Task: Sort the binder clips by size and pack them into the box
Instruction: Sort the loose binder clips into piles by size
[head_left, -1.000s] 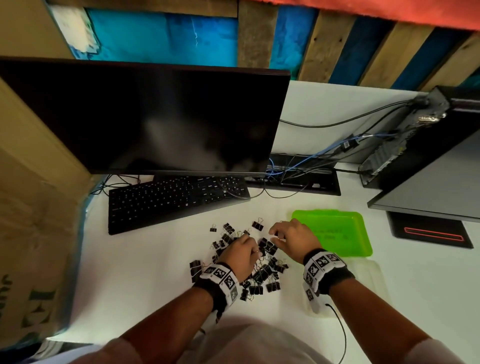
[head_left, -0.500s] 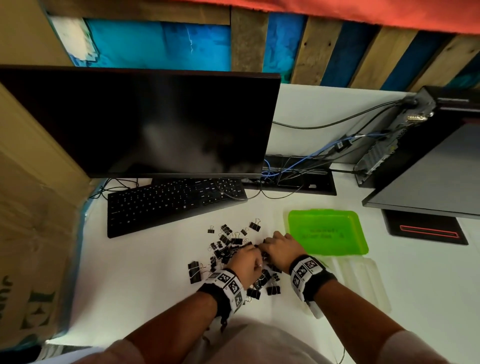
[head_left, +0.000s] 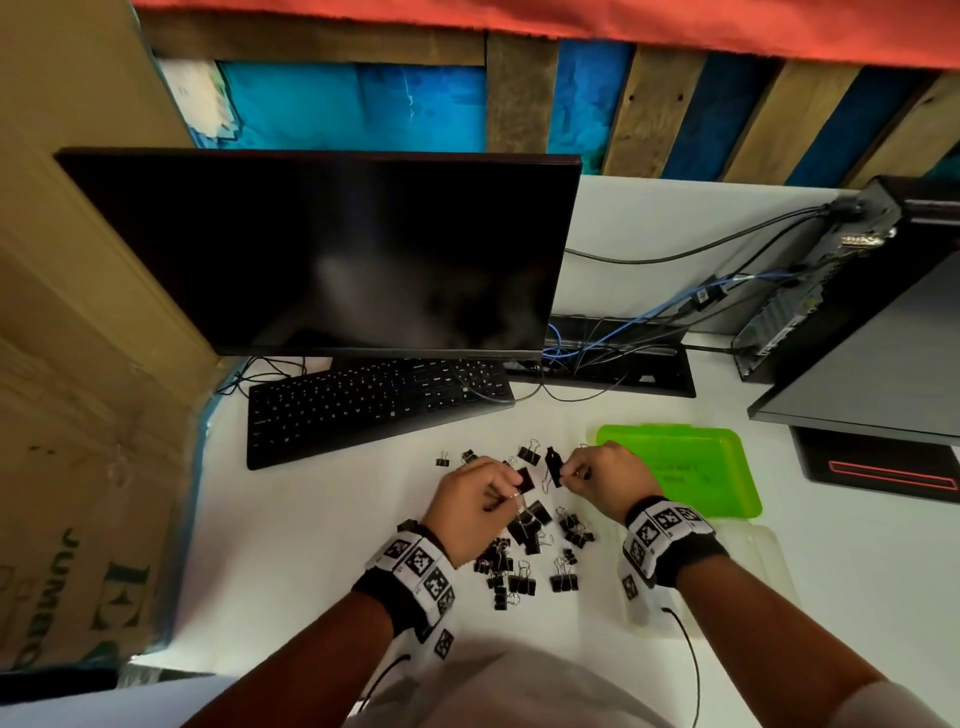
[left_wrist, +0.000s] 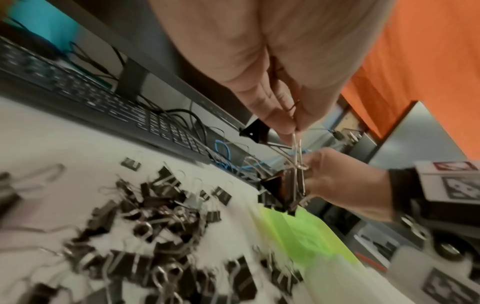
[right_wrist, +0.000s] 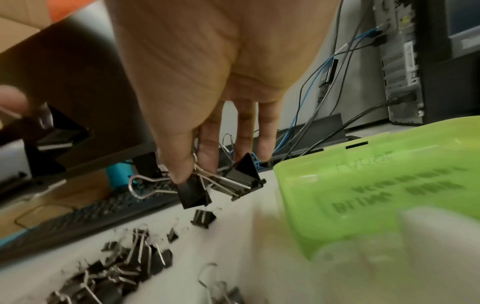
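Several black binder clips lie in a loose pile (head_left: 530, 551) on the white desk, blurred in the left wrist view (left_wrist: 145, 226). My left hand (head_left: 506, 493) is lifted above the pile and pinches the wire handle of one large black clip (head_left: 525, 479) (left_wrist: 254, 130). To its right, my right hand (head_left: 569, 473) pinches two large black clips (right_wrist: 194, 193) between thumb and fingers (right_wrist: 207, 148), close to the box's green half (head_left: 680, 467). The box's clear half (head_left: 769, 571) lies nearer me, under my right wrist.
A black keyboard (head_left: 363, 405) and a dark monitor (head_left: 337, 249) stand just behind the clips. Cables (head_left: 597, 343) and a computer case (head_left: 831, 291) fill the back right. A cardboard box (head_left: 78, 415) borders the desk on the left.
Both hands were down in the pile before. They have come up and moved slightly apart, each now holding large clips off the desk.
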